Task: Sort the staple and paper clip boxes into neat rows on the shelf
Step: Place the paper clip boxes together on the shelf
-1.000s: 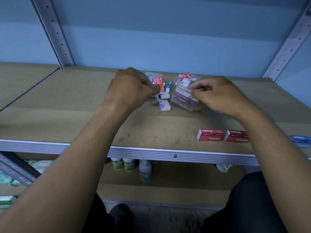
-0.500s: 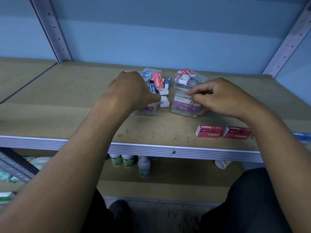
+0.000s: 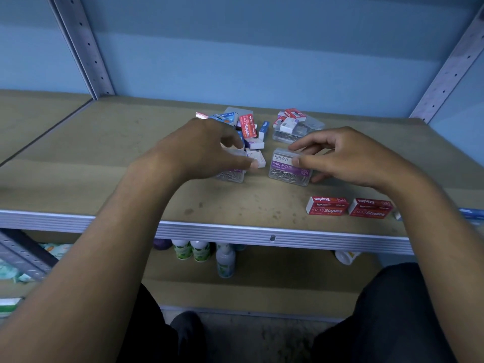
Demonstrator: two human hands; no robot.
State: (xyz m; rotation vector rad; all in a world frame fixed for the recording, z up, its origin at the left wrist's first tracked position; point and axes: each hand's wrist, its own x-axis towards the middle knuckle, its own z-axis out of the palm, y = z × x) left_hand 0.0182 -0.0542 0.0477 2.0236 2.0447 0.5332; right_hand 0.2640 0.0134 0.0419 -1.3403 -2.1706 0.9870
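On the brown shelf [image 3: 104,163] lies a jumbled pile of small staple boxes [image 3: 248,129], red, blue and white. My left hand [image 3: 201,150] covers a clear paper clip box [image 3: 231,176] just in front of that pile, thumb and fingers around its top. My right hand [image 3: 348,158] grips a second clear box labelled paper clips [image 3: 286,170], thumb on the label and fingers on its back edge. A third clear box [image 3: 301,129] sits behind, with small boxes on top. Two red staple boxes [image 3: 327,205] [image 3: 370,208] lie side by side near the front edge.
A blue box [image 3: 471,213] shows at the shelf's right edge. Perforated metal uprights [image 3: 83,45] [image 3: 450,61] frame the bay. A metal lip [image 3: 262,234] runs along the front. Several small bottles [image 3: 199,250] stand on the lower shelf.
Both hands have drawn a clear paper clip box each out of the pile toward the front of the shelf. The two red staple boxes have stayed put.
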